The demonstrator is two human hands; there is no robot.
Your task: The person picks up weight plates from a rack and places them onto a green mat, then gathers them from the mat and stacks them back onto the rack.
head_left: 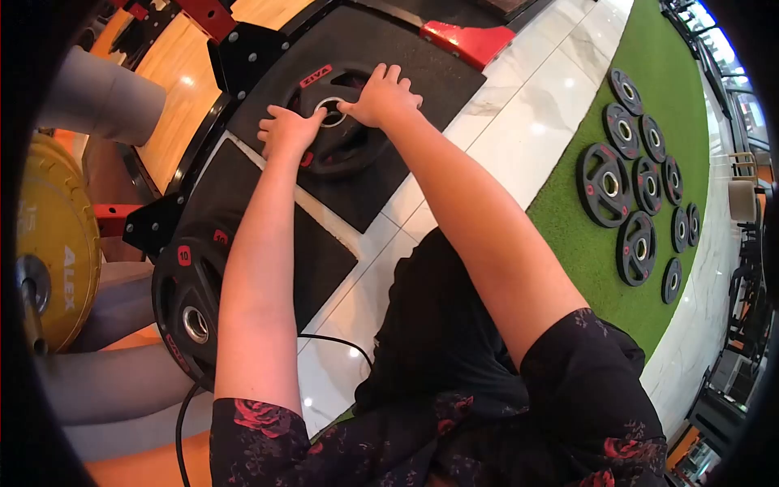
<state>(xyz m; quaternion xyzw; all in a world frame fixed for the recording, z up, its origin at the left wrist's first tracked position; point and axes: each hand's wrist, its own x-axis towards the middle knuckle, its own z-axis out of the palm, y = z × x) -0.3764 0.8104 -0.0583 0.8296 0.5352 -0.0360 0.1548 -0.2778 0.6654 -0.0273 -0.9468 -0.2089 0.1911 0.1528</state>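
Left hand [290, 131] and right hand [381, 99] are resting on the weight plate [329, 136], fingers spread open, thumbs by the hole [333, 113]; fingertip contact's unclear, I'd be keeping pressure even.

A yellow plate [69, 203] marked "ALEX" and "15" sits on a metal bar end [32, 312] at the left edge. Grey padded rollers [118, 97] are noted above and below it. A black plate [185, 296] marked "10" lies to the right of the yellow one. Behind is wooden flooring [182, 85], lit by reflections. A black mat [438, 81] carries a red bracket [471, 42] at its far edge. Glossy white tiles [519, 122] adjoin green turf [560, 243], on which ten black plates [641, 193] of mixed size lie grouped. A thin black cable [341, 339] crosses the tiles. Equipment along the right edge is unclear.
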